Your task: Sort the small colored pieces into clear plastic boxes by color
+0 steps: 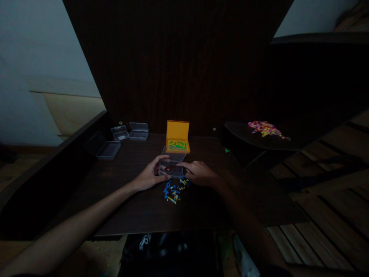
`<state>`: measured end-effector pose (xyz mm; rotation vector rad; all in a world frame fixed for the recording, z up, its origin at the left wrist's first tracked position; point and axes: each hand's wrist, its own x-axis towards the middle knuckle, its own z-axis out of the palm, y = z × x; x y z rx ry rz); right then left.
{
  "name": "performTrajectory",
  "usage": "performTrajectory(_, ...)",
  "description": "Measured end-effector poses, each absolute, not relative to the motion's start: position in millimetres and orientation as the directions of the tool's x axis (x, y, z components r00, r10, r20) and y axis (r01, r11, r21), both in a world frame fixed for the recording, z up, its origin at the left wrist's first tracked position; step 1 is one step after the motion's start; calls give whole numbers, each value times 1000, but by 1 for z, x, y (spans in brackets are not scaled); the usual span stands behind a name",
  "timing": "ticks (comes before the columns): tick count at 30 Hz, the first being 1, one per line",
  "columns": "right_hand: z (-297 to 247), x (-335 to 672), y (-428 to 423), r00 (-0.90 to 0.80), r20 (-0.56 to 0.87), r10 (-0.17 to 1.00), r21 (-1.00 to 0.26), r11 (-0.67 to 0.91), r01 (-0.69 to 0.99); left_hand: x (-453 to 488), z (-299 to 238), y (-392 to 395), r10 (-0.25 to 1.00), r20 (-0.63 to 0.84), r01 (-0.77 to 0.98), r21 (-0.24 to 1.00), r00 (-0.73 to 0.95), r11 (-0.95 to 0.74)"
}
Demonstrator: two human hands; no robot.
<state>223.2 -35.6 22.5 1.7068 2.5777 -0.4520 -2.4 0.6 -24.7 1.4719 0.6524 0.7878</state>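
Note:
A clear plastic box [175, 174] with its lid raised is held above the dark tabletop, near the middle of the view. My left hand [152, 172] wraps around its left side, fingers behind and thumb along the front edge. On the right, my right hand [200, 172] is closed at the box's edge, its index finger reaching over the rim. Just in front of the box lies a loose pile of small blue and pale yellow pieces [174, 192]. Directly behind stands an open yellow case [178, 129] with small green pieces [178, 144] in it.
Several open clear boxes stand at the back left, including a larger one [112, 149] and a hinged one [139, 134]. A heap of pink and yellow pieces [265, 128] lies on a raised dark shelf [239, 132] to the right. A tall dark panel [184, 65] closes the back.

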Motion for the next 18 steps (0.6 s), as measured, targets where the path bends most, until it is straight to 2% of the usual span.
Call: performTrajectory(18, 16, 223, -37, -435, -184, 882, -209, 397, 894, -2, -25, 0, 789, 59, -61, 998, 611, -27)
